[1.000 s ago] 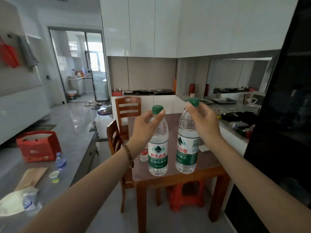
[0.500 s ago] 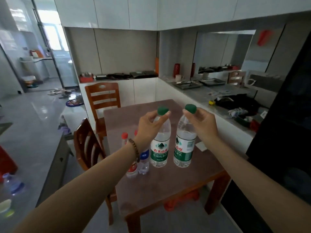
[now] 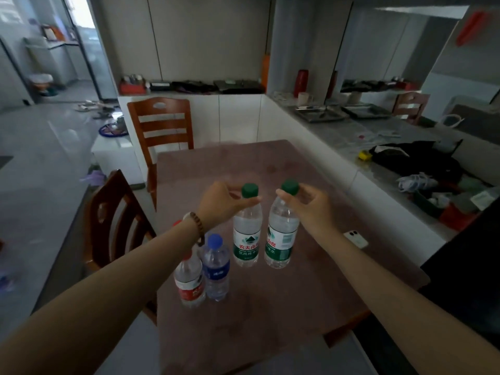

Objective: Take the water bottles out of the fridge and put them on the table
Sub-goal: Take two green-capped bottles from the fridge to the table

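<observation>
My hands, left (image 3: pixel 221 201) and right (image 3: pixel 311 205), pinch two green-capped water bottles (image 3: pixel 246 231) (image 3: pixel 281 234) by the necks over the counter (image 3: pixel 270 307). Placing step. Next: lower upright beside the blue-capped bottle (image 3: pixel 216 269), then let go.

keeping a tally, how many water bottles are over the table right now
4. Two green-capped: one in the left hand, one in the right hand. A blue-capped bottle and a red-labelled bottle stand near the table's left edge.

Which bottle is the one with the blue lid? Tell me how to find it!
Look at the brown table, near its left edge. Four bottles stand there; the blue-capped bottle is between the red-label bottle and two taller green-capped ones, and no hand touches it.
</observation>
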`<state>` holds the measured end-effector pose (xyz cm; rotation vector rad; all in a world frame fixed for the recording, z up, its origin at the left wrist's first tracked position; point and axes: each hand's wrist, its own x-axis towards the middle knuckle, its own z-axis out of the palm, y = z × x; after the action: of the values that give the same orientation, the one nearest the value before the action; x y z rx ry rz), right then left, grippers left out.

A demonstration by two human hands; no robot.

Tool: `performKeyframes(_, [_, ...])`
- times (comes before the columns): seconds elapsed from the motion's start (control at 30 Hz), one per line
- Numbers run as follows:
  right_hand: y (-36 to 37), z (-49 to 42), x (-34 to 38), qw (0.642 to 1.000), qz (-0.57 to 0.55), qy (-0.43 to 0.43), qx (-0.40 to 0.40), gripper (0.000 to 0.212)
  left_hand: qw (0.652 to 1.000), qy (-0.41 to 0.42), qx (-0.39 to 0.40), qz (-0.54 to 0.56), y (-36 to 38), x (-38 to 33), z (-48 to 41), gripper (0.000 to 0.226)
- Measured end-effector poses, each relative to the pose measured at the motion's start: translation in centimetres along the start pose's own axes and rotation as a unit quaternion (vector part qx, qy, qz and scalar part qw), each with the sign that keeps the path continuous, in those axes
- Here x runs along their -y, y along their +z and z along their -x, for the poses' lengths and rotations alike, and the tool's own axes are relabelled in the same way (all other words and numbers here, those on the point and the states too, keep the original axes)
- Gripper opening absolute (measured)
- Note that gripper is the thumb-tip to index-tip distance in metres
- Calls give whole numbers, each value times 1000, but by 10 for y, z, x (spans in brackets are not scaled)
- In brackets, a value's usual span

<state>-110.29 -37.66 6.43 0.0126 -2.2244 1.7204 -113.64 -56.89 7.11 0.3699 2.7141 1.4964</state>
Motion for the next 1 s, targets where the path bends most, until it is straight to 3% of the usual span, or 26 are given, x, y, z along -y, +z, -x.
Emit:
performKeyframes(0.1, [7,-24,-22,999,-9,17,42,26,998,-6,21,-62,5,14,-17,28])
performKeyframes(0.3, [23,-57,-61,994,6,32,103,26,994,-40,30,-101,18,35,-40,35])
performKeyframes(0.6, [36,-65,-99,987,23,61,148,38,982,-61,47,-173,22,56,-53,38])
performKeyframes(1.0, [49,-53,-113,984,20,65,166,41,980,-83,65,-170,23,82,-42,40])
